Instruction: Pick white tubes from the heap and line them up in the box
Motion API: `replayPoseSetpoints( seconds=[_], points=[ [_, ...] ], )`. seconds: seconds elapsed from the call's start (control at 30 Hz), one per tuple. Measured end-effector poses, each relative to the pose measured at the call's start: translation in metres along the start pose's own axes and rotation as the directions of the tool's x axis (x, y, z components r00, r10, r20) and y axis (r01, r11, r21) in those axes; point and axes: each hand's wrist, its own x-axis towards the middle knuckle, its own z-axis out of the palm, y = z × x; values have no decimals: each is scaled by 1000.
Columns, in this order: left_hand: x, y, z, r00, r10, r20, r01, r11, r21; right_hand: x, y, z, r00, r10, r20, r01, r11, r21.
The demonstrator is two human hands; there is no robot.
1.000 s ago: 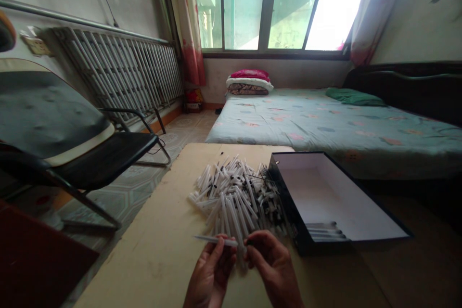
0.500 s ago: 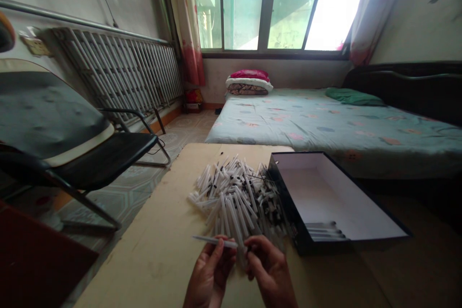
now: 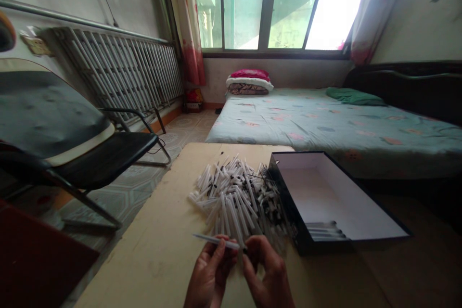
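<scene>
My left hand [image 3: 211, 269] is closed around a slim whitish pen [image 3: 206, 238], its pointed end to the left. At the pen's right end my right hand [image 3: 269, 269] pinches a small black plug [image 3: 245, 250] between thumb and forefinger. The plug meets or nearly meets the barrel; I cannot tell which. Just beyond both hands lies a heap of white pen barrels [image 3: 233, 207], with small black pieces [image 3: 276, 211] scattered among them, mostly on its right side.
A black box with a white inside [image 3: 317, 178] stands right of the heap, several pens [image 3: 327, 232] lying in its near corner. All this rests on a pale yellow table [image 3: 144, 250]. A bed [image 3: 288, 115] adjoins the far side; a black chair [image 3: 108, 154] stands left.
The fingers of my right hand have shifted slightly at the pen's right end, and the black plug shows more clearly. My left hand and the pen have hardly moved.
</scene>
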Motion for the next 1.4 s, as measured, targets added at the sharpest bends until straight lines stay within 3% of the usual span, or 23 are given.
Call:
replayPoseSetpoints(
  seconds=[0.27,1.4],
  points=[
    [-2,0,2,1000,1,24,-1,1000,2,3,1,-2,998,-4,56,6,1000,-30],
    [0,2,2,993,64,104,-72,994,80,1,4,-1,1000,20,8,-20,998,59]
  ],
)
